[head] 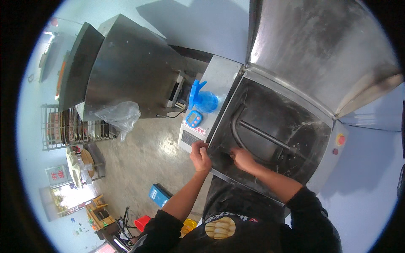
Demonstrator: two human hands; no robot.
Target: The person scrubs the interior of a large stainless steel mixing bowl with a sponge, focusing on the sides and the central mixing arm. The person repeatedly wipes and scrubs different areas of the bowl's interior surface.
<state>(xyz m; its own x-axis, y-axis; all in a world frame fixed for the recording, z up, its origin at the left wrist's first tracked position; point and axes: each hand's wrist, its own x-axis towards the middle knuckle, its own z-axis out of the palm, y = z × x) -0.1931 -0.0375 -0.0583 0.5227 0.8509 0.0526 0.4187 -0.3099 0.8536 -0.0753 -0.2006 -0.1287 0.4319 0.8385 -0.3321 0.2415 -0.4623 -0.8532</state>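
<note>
Before me stands a steel dough mixer with its trough (221, 158) uncovered. A curved agitator bar (235, 128) and a straight shaft (264, 136) lie inside, above dark metal walls with pale residue. My right hand (243, 159) reaches into the trough near its front left, fingers curled down close to the wall and the bar; whether they pinch anything is hidden. At the trough's left rim is my left hand (201, 157), curled with the thumb on top, its fingertips touching the edge. On the left housing are a blue spray bottle (205, 101) and a blue digital timer (194, 119).
The mixer's steel lid (303, 41) is raised at the back. A red button (340, 139) sits on the right housing. Farther left stand a large steel cabinet (133, 69) with a plastic bag (121, 115) and a wire rack (79, 128). A blue box (159, 195) lies on the floor.
</note>
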